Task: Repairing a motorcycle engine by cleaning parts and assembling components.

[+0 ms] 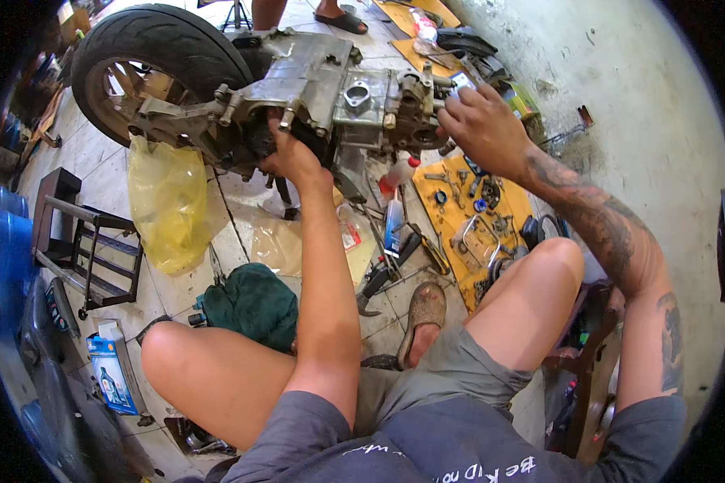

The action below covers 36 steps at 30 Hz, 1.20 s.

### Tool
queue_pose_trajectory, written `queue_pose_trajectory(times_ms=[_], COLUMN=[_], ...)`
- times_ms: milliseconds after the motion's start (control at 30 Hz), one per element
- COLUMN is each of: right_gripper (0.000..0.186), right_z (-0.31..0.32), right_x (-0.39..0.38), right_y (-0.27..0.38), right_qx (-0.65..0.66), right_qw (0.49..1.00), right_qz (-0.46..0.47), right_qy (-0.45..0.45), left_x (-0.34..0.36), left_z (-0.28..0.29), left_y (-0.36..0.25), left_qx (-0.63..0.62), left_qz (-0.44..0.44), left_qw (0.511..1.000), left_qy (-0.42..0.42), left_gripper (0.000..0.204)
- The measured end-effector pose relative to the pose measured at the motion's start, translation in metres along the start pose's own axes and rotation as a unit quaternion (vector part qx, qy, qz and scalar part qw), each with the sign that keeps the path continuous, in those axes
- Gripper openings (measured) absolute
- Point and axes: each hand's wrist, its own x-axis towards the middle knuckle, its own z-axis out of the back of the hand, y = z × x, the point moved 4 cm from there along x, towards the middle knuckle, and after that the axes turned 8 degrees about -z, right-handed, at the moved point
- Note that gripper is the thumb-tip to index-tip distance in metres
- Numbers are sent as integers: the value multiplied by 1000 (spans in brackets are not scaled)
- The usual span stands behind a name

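Observation:
A scooter engine (310,76) with grey metal casing lies across the upper middle, a rear wheel (169,48) attached on its left. My left hand (294,157) grips the casing's near underside, thumb up against the metal and the other fingers partly hidden in a dark recess. At the engine's right end, beside the cylinder head (415,109), my right hand (491,125) is closed with curled fingers. What it holds, if anything, is hidden. A round intake opening (357,97) faces up between the two hands.
Yellow cardboard (431,217) carries several loose parts. A yellow plastic bag (167,201), dark metal stand (89,241), green cloth (254,306), blue tube (393,225), hammer (372,290) and screwdriver (433,251) lie about the tiles. Another person's sandalled foot (341,18) is at the top.

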Motion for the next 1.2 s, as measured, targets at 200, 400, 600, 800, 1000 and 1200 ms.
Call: queue_pose_trajectory(times_ms=[200,400,600,800,1000,1200], right_gripper=[19,18,18,21,21,19], right_z=[-7,-4,-9,-17,-25,-32], right_x=[-4,-5,-10,-19,-26,-31], right_y=[-4,-2,1,1,5,9], right_qx=[-29,18,15,60,78,88], right_qw=[1000,999,997,990,977,967], right_qz=[8,-15,-20,-75,-129,-168], right_qy=[-4,-35,-70,-103,-154,-170], left_x=[-15,-11,-22,-31,-19,-29], left_z=[-14,-5,-14,-25,-17,-25], left_y=[-10,1,-10,-19,-8,-15], left_qx=[-100,102,124,115,98,65], left_qz=[54,-40,5,45,-28,25], left_qw=[990,989,969,970,976,968], left_qy=[81,-104,-216,-208,-190,-242], left_gripper=[70,62,70,72,70,57])
